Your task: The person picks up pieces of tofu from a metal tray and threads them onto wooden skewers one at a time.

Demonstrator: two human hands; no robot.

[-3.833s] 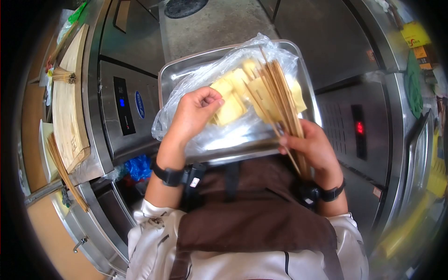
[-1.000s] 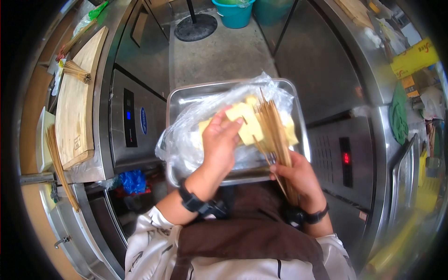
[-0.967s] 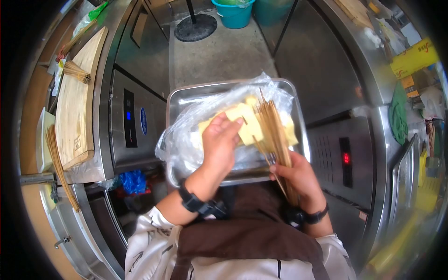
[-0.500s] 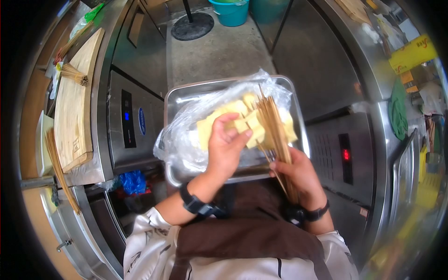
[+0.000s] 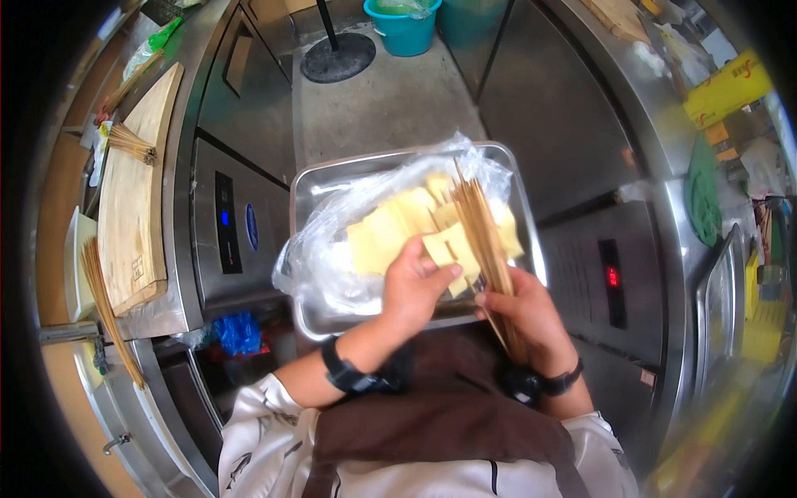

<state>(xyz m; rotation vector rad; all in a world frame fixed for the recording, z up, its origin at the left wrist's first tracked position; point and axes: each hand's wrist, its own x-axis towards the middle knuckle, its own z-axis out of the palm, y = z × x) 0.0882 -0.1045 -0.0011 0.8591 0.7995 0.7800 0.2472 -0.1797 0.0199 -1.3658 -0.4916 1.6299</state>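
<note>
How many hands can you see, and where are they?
2. The left hand is over the metal tray, pinching a yellow sheet. The right hand, by the tray's near edge, grips the bundle of skewers. Some fingers are partly hidden.

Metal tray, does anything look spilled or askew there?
Nothing looks spilled around the yellow sheets. The clear plastic looks untidy, though: crumpled, it pokes over the left rim of the metal tray.
</note>
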